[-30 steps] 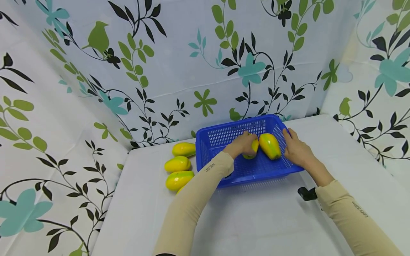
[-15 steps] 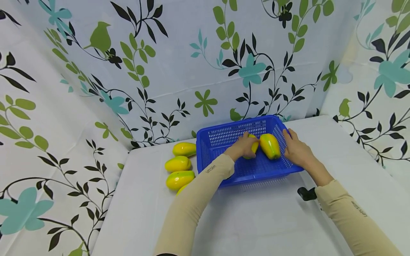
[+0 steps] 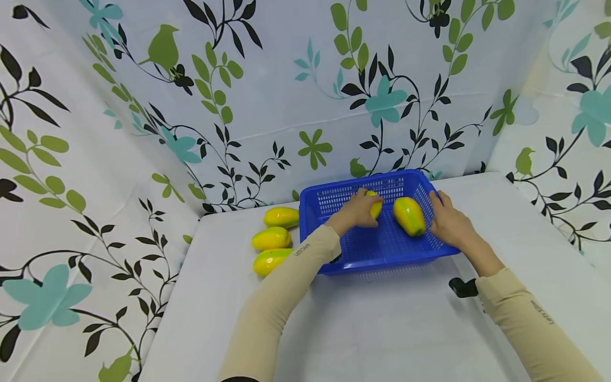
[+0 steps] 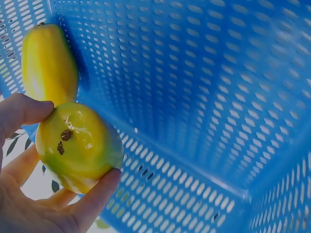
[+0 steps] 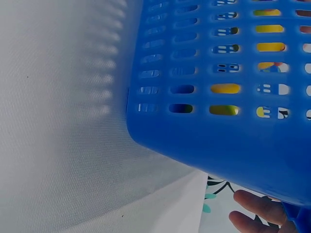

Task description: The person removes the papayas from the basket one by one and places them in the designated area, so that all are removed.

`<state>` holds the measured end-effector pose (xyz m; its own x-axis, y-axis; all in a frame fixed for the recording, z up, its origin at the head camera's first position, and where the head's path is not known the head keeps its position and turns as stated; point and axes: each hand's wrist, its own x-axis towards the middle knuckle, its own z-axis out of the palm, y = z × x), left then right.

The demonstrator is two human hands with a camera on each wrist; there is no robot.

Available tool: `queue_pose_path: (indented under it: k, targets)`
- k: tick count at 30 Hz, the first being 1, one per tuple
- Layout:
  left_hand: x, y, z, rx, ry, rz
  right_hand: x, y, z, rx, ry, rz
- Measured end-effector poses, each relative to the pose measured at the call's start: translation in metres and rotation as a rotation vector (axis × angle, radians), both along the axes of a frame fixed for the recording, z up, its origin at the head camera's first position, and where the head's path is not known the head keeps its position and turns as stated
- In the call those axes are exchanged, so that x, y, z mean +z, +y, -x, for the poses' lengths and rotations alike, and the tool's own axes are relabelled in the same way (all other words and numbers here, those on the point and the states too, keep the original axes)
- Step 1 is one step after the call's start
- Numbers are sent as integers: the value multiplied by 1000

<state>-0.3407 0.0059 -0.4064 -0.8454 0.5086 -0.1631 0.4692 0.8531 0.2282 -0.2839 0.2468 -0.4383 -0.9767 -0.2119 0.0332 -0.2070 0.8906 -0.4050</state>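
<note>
My left hand [image 3: 355, 212] is over the inside of a blue plastic basket [image 3: 353, 185] and grips a yellow-green papaya [image 3: 375, 206]. In the left wrist view, thumb and fingers go round this papaya [image 4: 80, 145], with its brown-spotted end facing the camera. A second papaya [image 3: 409, 216] lies in the right part of the basket. My right hand [image 3: 452, 223] holds the basket's right rim. Its fingertips [image 5: 260, 208] show just beyond the rim in the right wrist view, and yellow shows through the slots.
Left of the basket, several papayas [image 3: 271, 239] lie in a column on the white table [image 3: 363, 329], the nearest one partly behind my left sleeve. A patterned cloth [image 3: 267, 116] hangs behind the table. A black object [image 3: 463, 287] sits by my right wrist.
My left hand has drawn its papaya left and slightly up, widening the gap to the other papaya. The right hand keeps its hold on the rim. The head view has shifted a little.
</note>
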Motion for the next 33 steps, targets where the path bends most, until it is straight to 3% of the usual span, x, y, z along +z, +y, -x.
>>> queue_pose_path:
  k: [9,19,26,33]
  targets:
    - [16,-30,-10,27,66,-17,-1,2,2,10,4,2]
    - [34,-61,-35,16,101,-37,1,1,0,19,2,-2]
    - [40,-70,-47,17,139,-39,-1,2,1,30,13,3]
    - [43,-92,-55,45,147,-59,-1,0,2,28,2,-3]
